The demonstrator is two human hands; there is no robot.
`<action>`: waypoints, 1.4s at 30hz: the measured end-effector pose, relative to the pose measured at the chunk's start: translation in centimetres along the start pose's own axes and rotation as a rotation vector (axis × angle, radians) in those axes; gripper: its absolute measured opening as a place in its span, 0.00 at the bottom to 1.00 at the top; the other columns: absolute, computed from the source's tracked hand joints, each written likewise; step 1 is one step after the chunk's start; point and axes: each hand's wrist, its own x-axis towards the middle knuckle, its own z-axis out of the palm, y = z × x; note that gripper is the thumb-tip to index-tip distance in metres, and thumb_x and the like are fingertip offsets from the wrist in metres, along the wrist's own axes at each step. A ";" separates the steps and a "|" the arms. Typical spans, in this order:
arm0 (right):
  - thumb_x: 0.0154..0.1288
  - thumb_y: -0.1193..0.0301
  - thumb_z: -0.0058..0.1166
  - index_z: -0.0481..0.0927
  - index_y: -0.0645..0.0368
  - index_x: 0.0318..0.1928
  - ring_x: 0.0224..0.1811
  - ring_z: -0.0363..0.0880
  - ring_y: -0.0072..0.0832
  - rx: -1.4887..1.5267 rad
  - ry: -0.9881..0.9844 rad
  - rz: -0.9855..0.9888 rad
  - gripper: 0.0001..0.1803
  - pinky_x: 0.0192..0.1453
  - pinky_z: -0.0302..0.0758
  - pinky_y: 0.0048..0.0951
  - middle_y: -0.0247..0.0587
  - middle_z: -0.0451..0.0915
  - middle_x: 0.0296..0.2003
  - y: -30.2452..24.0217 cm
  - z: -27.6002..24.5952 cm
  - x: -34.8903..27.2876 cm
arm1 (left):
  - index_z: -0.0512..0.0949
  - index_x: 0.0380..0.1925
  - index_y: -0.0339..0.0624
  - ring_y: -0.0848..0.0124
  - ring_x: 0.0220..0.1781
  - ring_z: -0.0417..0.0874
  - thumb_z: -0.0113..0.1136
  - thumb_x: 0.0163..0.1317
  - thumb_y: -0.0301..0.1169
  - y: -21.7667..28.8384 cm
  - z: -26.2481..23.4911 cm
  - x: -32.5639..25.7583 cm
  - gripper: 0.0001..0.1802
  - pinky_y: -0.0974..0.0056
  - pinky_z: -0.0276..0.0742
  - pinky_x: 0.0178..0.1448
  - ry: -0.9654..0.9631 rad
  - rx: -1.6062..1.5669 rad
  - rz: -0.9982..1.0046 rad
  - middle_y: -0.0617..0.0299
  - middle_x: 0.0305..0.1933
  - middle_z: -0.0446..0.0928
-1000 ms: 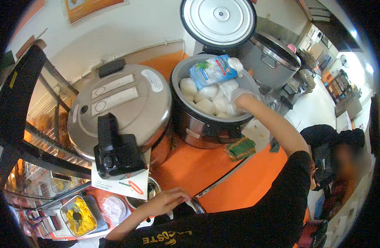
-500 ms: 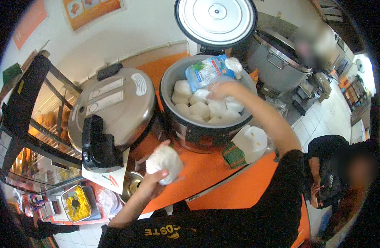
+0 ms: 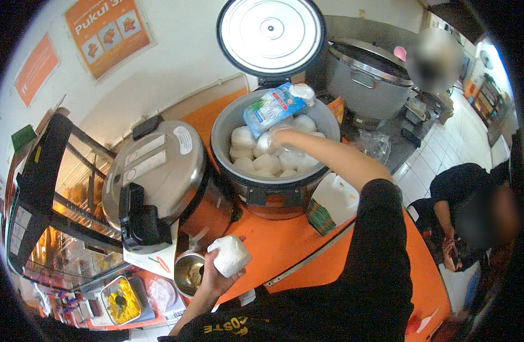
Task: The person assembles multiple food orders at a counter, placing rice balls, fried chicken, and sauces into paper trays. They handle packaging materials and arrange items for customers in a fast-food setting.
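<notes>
A white paper-wrapped bundle (image 3: pixel 232 256), rounded and about fist-sized, rests in my left hand (image 3: pixel 216 279), with fingers and thumb closed round its sides. My right hand (image 3: pixel 278 139) reaches down inside the open grey-walled cooker (image 3: pixel 219 134). Its fingers bend over one of several white wrapped bundles (image 3: pixel 266 164) heaped there; the fingertips are partly hidden. Across the far part of the heap lies a blue and white plastic bag (image 3: pixel 273 108), with a white bundle at its right end. The cooker's round lid (image 3: pixel 271 31) stands raised behind.
A closed steel cooker (image 3: pixel 153 176) stands left, beside a glass-fronted warming cabinet (image 3: pixel 51 228). A metal bowl (image 3: pixel 187 273) sits near my left hand. Wrapping paper sheets (image 3: pixel 336 196) lie right of the open cooker. Another large pot (image 3: pixel 364 80) stands behind; a person (image 3: pixel 456 194) is at right.
My right hand has moved left and deeper among the bundles. My left hand still holds its bundle, now turned a little. The whole view has shifted slightly.
</notes>
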 end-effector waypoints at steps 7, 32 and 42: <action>0.43 0.47 0.66 0.84 0.53 0.43 0.45 0.80 0.40 0.148 0.013 -0.039 0.30 0.48 0.76 0.46 0.43 0.82 0.44 0.9 -1.8 -5.3 | 0.56 0.65 0.48 0.57 0.62 0.70 0.54 0.65 0.34 0.8 1.4 1.0 0.30 0.50 0.76 0.57 -0.067 0.272 0.150 0.55 0.63 0.65; 0.52 0.54 0.59 0.82 0.58 0.44 0.48 0.78 0.45 0.042 0.256 0.252 0.24 0.51 0.74 0.43 0.52 0.80 0.44 1.8 -5.6 -10.8 | 0.59 0.64 0.57 0.51 0.63 0.66 0.50 0.55 0.64 -0.3 -2.2 2.3 0.41 0.37 0.71 0.55 -0.369 0.389 -0.149 0.59 0.64 0.63; 0.45 0.50 0.65 0.77 0.56 0.50 0.53 0.75 0.44 -0.044 0.172 0.279 0.34 0.56 0.71 0.42 0.50 0.77 0.49 2.5 -2.1 -5.5 | 0.63 0.58 0.50 0.58 0.53 0.72 0.48 0.60 0.62 0.6 2.1 1.0 0.35 0.49 0.74 0.48 -0.263 0.381 0.013 0.59 0.57 0.68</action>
